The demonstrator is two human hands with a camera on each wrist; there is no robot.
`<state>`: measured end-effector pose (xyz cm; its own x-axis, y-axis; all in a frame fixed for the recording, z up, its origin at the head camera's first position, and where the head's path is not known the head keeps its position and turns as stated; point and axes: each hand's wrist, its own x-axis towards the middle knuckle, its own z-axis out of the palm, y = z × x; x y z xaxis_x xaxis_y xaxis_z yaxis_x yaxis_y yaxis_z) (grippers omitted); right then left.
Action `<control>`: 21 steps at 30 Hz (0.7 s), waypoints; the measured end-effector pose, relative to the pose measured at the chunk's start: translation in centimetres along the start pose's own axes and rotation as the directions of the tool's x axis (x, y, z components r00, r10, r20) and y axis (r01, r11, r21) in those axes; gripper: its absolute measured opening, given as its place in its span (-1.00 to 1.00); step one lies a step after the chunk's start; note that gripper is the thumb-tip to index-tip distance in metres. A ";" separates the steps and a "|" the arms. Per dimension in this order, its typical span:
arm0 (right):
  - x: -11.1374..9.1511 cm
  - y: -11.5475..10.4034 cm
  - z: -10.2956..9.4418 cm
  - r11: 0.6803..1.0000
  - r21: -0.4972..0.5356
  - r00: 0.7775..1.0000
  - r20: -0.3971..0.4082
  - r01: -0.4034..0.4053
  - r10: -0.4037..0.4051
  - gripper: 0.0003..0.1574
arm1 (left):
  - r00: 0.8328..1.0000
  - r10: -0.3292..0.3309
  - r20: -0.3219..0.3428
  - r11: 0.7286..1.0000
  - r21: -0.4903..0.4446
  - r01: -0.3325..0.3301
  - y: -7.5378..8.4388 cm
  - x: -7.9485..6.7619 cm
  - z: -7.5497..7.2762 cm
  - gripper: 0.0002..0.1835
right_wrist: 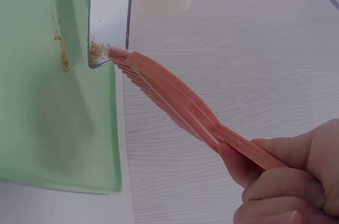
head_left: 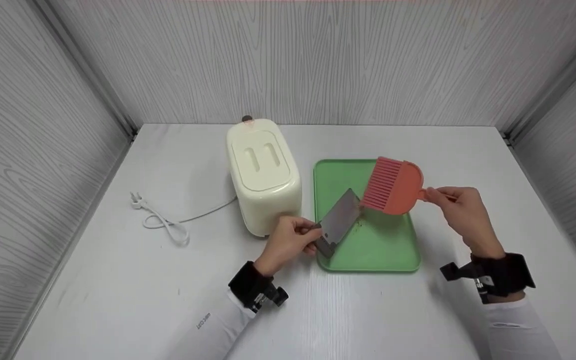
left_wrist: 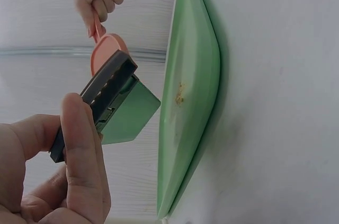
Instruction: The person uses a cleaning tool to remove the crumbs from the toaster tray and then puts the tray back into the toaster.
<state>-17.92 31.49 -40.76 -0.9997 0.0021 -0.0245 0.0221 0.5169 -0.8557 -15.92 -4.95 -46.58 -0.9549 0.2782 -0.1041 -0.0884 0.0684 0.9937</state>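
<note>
My left hand (head_left: 287, 241) pinches the dark end of a metal crumb tray (head_left: 340, 218), holding it tilted above a green tray (head_left: 385, 252). In my right hand (head_left: 468, 217) is the handle of an orange brush (head_left: 404, 192). Its bristles (right_wrist: 119, 53) touch the crumb tray's far end in the right wrist view, beside a small heap of crumbs (right_wrist: 96, 51) lying on the metal. More loose crumbs (left_wrist: 180, 95) lie on the green tray below. From the left wrist view, the crumb tray's dark end (left_wrist: 108, 86) hides part of the brush.
A cream toaster (head_left: 268, 167) with its lid on stands left of the green tray, close to my left hand. Its white cord runs left to a plug (head_left: 138, 201) on the white table (head_left: 133, 290). Grey wood-grain panels (head_left: 313, 60) enclose the back and sides.
</note>
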 end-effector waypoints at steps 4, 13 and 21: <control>0.1 -0.2 0.4 0.999 0.030 0.999 -0.044 0.020 -0.019 -0.37 | 1.000 -0.006 0.000 1.000 0.009 0.006 -0.1 0.0 0.0 -0.81; 1.3 -0.7 1.6 0.996 0.073 0.998 -0.045 0.053 -0.050 -0.44 | 1.000 -0.011 -0.007 1.000 0.019 0.011 0.0 0.1 0.0 -0.81; 2.3 -1.5 2.6 0.991 0.095 0.996 -0.015 0.090 -0.089 -0.48 | 1.000 -0.003 -0.011 1.000 0.014 0.003 -0.1 0.1 0.0 -0.82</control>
<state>-20.21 28.55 -40.89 -0.9978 -0.0311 0.0590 -0.0667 0.4311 -0.8998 -15.97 -4.91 -46.70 -0.9576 0.2677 -0.1065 -0.0872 0.0828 0.9927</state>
